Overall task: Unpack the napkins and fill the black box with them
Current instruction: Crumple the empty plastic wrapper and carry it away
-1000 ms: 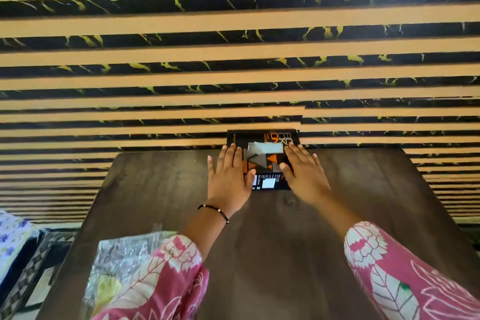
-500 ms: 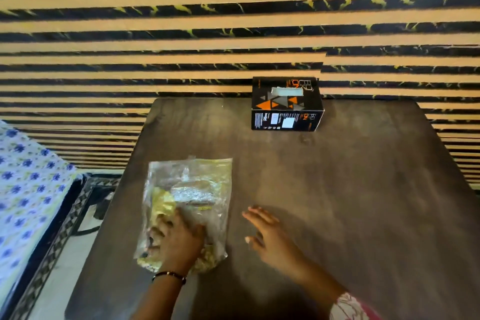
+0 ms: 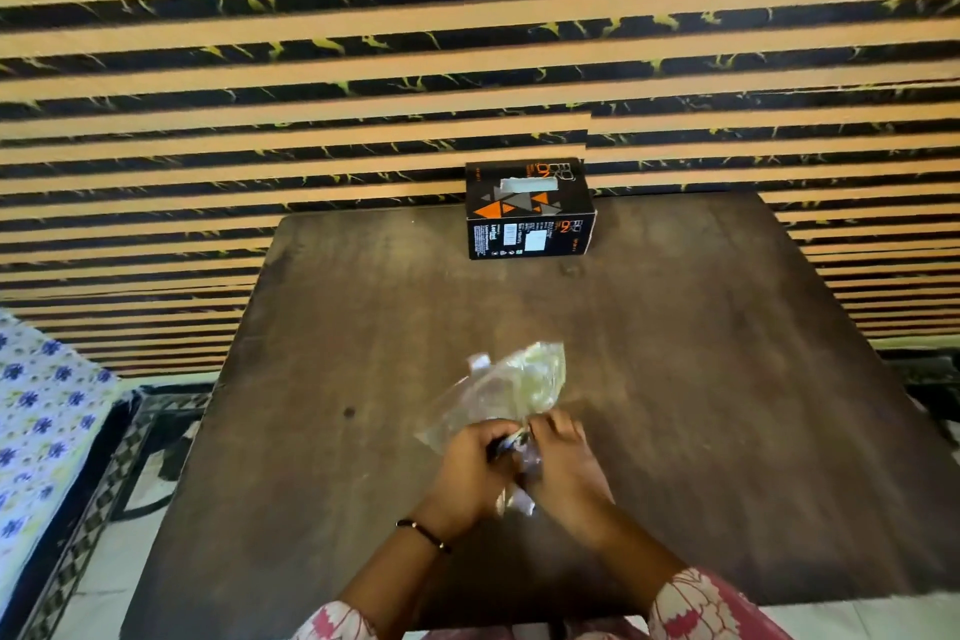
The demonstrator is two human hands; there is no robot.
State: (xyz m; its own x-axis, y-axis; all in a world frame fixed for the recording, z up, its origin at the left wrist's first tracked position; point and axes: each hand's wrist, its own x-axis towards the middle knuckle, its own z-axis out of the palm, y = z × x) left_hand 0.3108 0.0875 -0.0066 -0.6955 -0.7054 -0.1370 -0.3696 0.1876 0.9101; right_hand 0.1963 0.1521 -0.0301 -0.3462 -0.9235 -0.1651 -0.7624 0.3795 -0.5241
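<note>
A clear plastic pack of napkins (image 3: 509, 390) with yellowish contents is lifted over the middle of the dark wooden table (image 3: 675, 379). Both hands grip its near end: my left hand (image 3: 472, 468) from the left, my right hand (image 3: 563, 468) from the right, fingers pinched on the crumpled plastic. The black box (image 3: 530, 211) with orange triangles stands at the table's far edge against the wall, well beyond my hands. A pale slot shows in its top; I cannot see inside it.
A striped black and tan wall (image 3: 363, 68) rises right behind the table. A bed with a blue flowered sheet (image 3: 36, 431) stands at the left, with a patterned floor mat (image 3: 119, 483) between it and the table.
My hands left the black box and came back toward me. The left hand took the pack from the table's left; both hands now hold it lifted at the centre.
</note>
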